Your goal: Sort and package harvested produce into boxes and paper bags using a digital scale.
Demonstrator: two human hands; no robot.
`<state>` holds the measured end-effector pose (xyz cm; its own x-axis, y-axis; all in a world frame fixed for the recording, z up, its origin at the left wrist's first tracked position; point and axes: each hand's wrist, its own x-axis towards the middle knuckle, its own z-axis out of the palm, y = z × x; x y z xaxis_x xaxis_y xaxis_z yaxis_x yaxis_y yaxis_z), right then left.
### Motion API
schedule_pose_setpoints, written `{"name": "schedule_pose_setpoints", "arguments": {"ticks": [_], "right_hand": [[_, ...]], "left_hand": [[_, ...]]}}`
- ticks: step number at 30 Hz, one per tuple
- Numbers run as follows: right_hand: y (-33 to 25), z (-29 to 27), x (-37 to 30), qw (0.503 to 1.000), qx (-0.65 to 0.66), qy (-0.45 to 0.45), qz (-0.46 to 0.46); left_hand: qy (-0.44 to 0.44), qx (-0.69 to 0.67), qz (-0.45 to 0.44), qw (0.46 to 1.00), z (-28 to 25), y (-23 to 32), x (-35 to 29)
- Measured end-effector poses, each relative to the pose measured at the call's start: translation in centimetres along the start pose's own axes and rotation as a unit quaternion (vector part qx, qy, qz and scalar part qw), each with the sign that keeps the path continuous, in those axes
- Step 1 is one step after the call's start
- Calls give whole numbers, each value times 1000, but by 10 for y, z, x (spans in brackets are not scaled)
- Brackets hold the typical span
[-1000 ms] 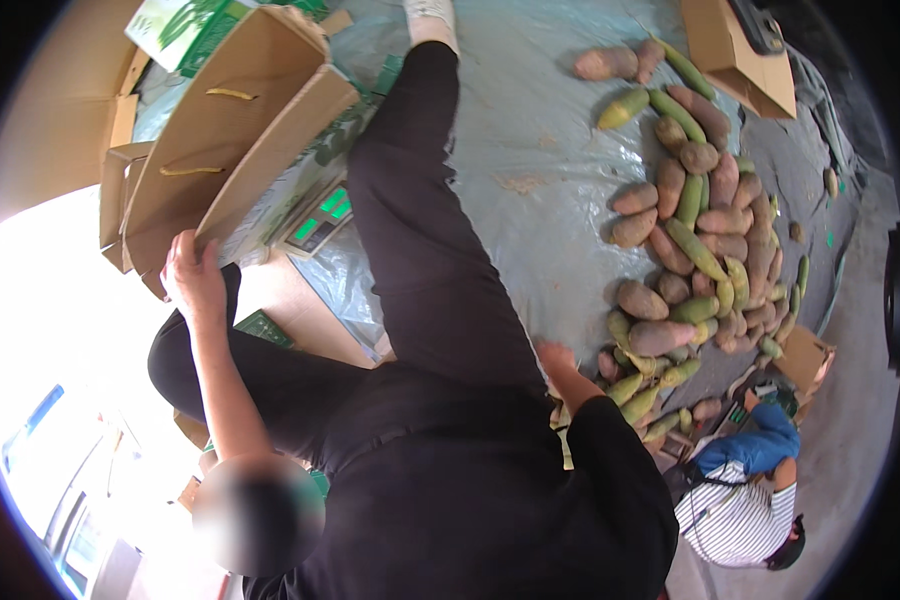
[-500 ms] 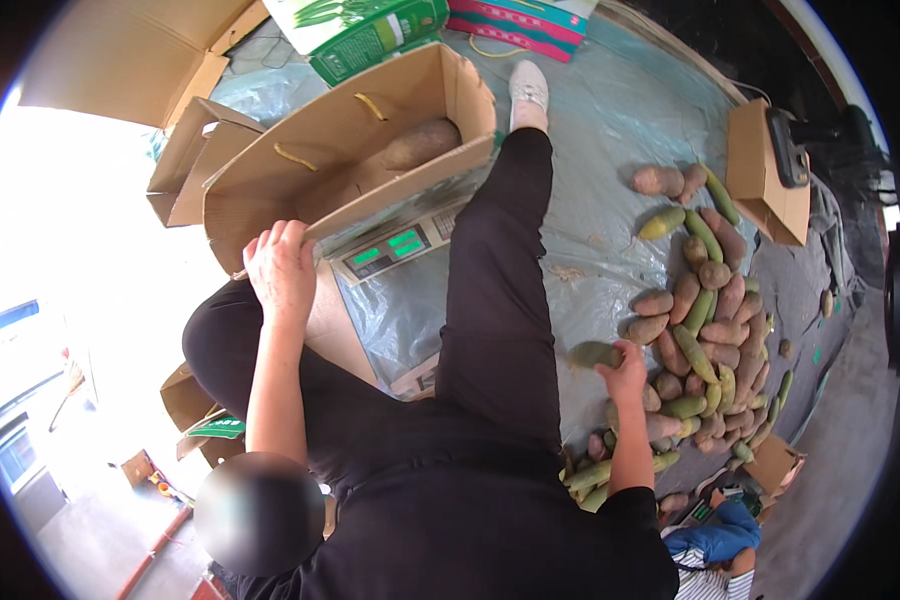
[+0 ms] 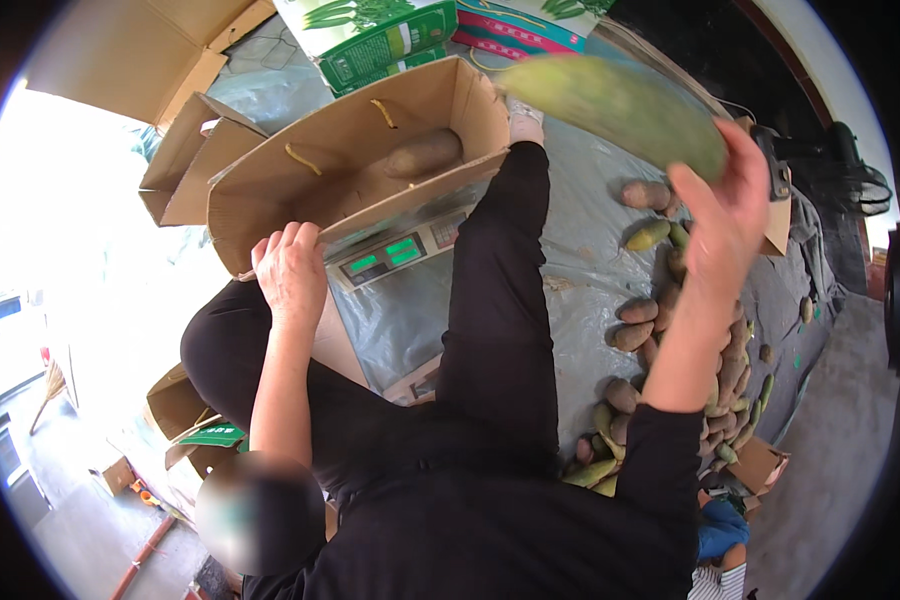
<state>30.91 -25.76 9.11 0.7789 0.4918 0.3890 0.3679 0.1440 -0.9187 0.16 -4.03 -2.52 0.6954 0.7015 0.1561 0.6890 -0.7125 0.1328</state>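
The right hand (image 3: 725, 215), at the upper right of the frame, is clamped around one end of a long, thick, green radish (image 3: 620, 105), slightly blurred. Left of centre, the left hand (image 3: 290, 265) curls over an open brown cardboard box's (image 3: 345, 137) rim — thumb hidden, pinch untellable. Carrying seems in hand — boxing it would call for lowering beside the brown oblong root (image 3: 425, 153) inside.

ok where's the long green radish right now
In the head view, the long green radish is at upper right, in the person's right hand, with the open brown cardboard box to its lower left.
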Motion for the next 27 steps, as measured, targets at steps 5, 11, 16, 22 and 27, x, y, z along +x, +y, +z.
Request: {"name": "schedule_pose_setpoints", "arguments": {"ticks": [5,11,16,22,27], "right_hand": [[29,91,14,988,-17,-154,14],[95,146,-12,941,-211,-263,29],[98,106,-15,972,-161,-154,-72],[168,-32,-102,948,-249,-97,171],[241,-141,-306,813,-403,-245,341]], "left_hand": [[4,12,2,1000,-2,-2,0],[3,23,21,1000,4,3,5],[-3,50,23,999,11,-9,0],[-10,67,20,998,16,-13,1],[37,30,90,995,24,-14,4]]}}
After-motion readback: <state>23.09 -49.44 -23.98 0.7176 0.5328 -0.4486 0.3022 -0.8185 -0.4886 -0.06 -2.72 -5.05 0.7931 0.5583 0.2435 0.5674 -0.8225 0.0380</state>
